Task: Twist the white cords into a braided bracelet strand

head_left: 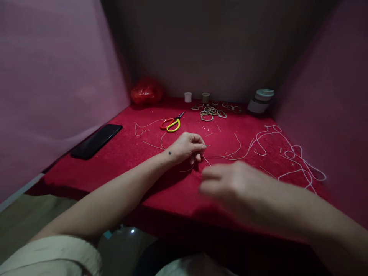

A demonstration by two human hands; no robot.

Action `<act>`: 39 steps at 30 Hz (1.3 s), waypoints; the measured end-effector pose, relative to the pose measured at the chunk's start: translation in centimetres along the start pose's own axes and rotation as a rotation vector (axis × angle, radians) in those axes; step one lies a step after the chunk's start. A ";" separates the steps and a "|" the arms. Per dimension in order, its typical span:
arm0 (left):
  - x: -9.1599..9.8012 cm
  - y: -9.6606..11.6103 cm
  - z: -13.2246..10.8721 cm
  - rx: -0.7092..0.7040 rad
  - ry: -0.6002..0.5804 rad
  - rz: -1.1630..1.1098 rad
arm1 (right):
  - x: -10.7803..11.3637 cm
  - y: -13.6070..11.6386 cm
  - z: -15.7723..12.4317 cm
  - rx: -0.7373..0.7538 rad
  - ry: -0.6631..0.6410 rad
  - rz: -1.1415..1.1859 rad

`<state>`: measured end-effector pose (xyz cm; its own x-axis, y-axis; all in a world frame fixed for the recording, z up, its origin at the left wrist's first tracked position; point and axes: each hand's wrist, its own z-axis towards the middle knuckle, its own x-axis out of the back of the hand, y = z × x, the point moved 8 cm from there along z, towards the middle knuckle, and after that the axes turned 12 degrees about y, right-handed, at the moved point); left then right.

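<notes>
Near the middle of the red-covered table, my left hand (191,147) is closed, thumb and forefinger pinching a thin cord (207,160). A straight stretch of this cord slants down from the fingertips and disappears behind my right hand (227,182). Motion blurs the right hand, which is closer to me and slightly lifted; its fingers look curled together, and whatever they grip is hidden. Loose thin tan cords (240,156) lie on the cloth around both hands. Just beyond my left hand rest scissors (173,125) with one red and one yellow handle.
At the back are a red plastic bag (146,91), a white cup (188,97), a darker cup (205,97), a pile of beaded-looking loops (211,112) and a lidded jar (260,102). A black phone (97,142) lies left, tangled white cord (293,153) right. Pink walls flank the table.
</notes>
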<state>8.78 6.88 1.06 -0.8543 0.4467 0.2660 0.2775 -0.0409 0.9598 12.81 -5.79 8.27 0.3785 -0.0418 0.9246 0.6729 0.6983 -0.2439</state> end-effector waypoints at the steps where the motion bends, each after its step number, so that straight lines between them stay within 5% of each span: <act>1: 0.0 -0.1 0.0 -0.007 -0.005 0.002 | -0.2 1.6 0.3 -0.028 -0.004 -0.067; 5: 0.0 -0.5 0.3 -0.042 -0.019 0.024 | -2.3 6.2 0.5 -0.015 -0.074 -0.253; 13: -0.3 -0.9 0.4 -0.050 -0.050 0.099 | -4.9 7.1 -0.1 -0.020 -0.088 -0.169; 22: -0.3 -0.5 0.1 -0.064 -0.031 0.150 | -2.8 9.5 -0.5 -0.115 0.045 0.082; 28: -0.3 -0.4 0.0 -0.081 -0.038 0.188 | -4.1 8.9 -1.2 -0.051 -0.085 -0.092; 39: -0.5 -0.4 -0.1 -0.127 -0.044 0.222 | -4.4 7.4 -0.4 0.033 -0.003 -0.153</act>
<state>9.05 6.63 0.52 -0.7578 0.4524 0.4702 0.3964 -0.2532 0.8825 16.38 -0.73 2.25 0.2719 -0.1475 0.9510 0.7009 0.7074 -0.0907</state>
